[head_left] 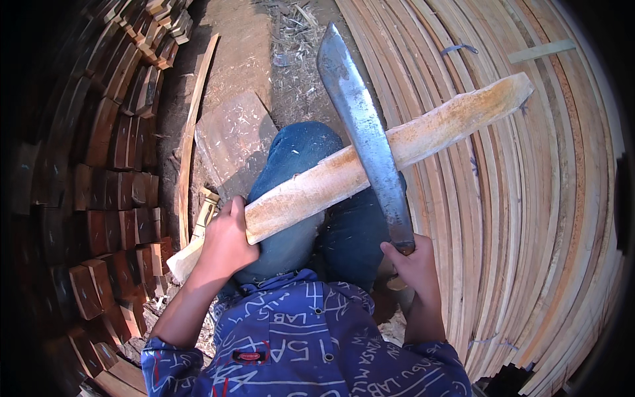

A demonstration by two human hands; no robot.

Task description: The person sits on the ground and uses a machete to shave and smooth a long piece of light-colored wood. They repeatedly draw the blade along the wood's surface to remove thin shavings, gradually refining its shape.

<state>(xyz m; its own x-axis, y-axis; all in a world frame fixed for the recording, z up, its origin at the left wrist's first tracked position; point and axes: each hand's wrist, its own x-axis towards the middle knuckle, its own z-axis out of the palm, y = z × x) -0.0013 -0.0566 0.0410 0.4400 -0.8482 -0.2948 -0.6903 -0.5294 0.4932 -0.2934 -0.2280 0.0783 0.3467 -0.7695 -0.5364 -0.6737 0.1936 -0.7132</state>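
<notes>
Across my knees slants a long, rough, pale wooden slab (pixel 304 198), its far end reaching up to the right over the stacked strips. My left hand (pixel 228 237) is closed around it near its lower left end. In my right hand (pixel 413 261) is a machete (pixel 364 126), gripped at the handle, which the fingers mostly cover. The broad steel blade points up and away, tip tilted left, and crosses in front of the slab's middle. Whether the blade touches the wood I cannot tell.
Long sawn wooden strips (pixel 463 218) lie bundled at the right. Stacked wood blocks (pixel 116 198) rise along the left. Beyond my knees are a flat brown board (pixel 235 135), a narrow wooden strip (pixel 192 139) and scattered wood shavings (pixel 297 40) on the ground.
</notes>
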